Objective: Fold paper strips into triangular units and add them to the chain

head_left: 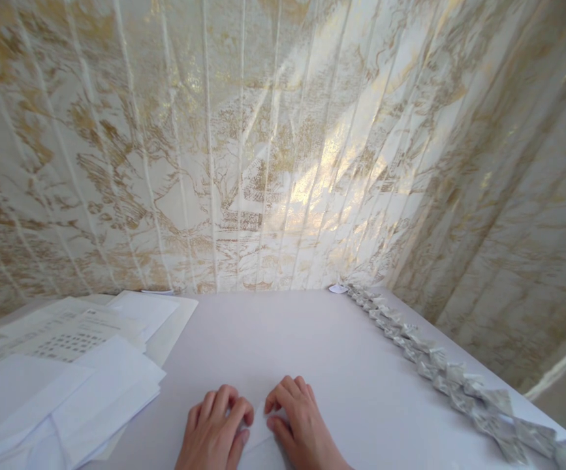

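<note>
A small piece of white paper (pixel 259 436) lies at the near edge of the table, between my two hands. My left hand (pixel 217 424) rests at its left side, fingers curled and thumb against the paper. On the opposite side, my right hand (pixel 298 418) has its fingers bent and its thumb near the forefinger at the paper's edge. White on white, the paper's outline is faint, and its lower part is cut off by the frame.
A pile of white paper sheets (pixel 111 385), one printed sheet (pixel 74 336) among them, covers the table's left side. A braided strip of folded grey printed paper (pixel 429 365) runs along the right edge. Gold-patterned curtains (pixel 263 163) hang behind the white table (pixel 273 333).
</note>
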`<state>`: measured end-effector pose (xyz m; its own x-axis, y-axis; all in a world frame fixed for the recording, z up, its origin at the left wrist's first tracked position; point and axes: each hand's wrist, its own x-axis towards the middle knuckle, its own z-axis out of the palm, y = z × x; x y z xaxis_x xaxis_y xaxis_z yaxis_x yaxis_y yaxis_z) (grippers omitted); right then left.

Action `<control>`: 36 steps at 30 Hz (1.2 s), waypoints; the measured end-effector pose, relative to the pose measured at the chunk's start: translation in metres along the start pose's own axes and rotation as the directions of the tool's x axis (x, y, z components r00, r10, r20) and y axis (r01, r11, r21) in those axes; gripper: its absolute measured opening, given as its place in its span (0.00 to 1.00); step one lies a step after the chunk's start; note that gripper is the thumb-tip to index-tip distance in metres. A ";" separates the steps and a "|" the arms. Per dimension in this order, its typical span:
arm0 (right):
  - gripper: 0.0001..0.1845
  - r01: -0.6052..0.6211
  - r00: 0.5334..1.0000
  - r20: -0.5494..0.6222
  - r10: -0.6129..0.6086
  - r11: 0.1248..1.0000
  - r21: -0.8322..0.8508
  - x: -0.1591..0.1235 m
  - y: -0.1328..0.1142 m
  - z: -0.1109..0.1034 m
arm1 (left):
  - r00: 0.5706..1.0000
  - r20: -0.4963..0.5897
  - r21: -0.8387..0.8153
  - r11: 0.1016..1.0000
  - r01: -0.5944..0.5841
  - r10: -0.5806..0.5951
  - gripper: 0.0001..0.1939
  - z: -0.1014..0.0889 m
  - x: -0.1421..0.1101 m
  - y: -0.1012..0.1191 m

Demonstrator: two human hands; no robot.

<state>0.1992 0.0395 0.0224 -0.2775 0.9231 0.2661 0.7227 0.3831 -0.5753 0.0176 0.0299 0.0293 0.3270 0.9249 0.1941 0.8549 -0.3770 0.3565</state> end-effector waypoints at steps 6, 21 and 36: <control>0.17 0.006 1.000 0.011 -0.005 1.000 -0.012 0.001 -0.003 0.003 | 0.993 0.091 -0.058 0.996 0.074 -0.068 0.08 -0.015 0.003 0.007; 0.19 0.028 0.999 -0.034 -0.029 0.998 -0.048 -0.006 -0.003 0.006 | 0.991 0.108 -0.075 0.994 0.082 -0.074 0.12 -0.017 0.004 0.009; 0.19 0.075 0.996 -0.044 -0.078 0.994 -0.083 -0.006 -0.014 0.011 | 0.992 0.087 -0.020 0.995 0.094 -0.092 0.15 -0.010 0.005 0.009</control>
<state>0.1837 0.0291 0.0205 -0.3052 0.8879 0.3441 0.7502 0.4468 -0.4875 0.0231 0.0305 0.0431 0.2807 0.9565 0.0801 0.8735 -0.2892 0.3916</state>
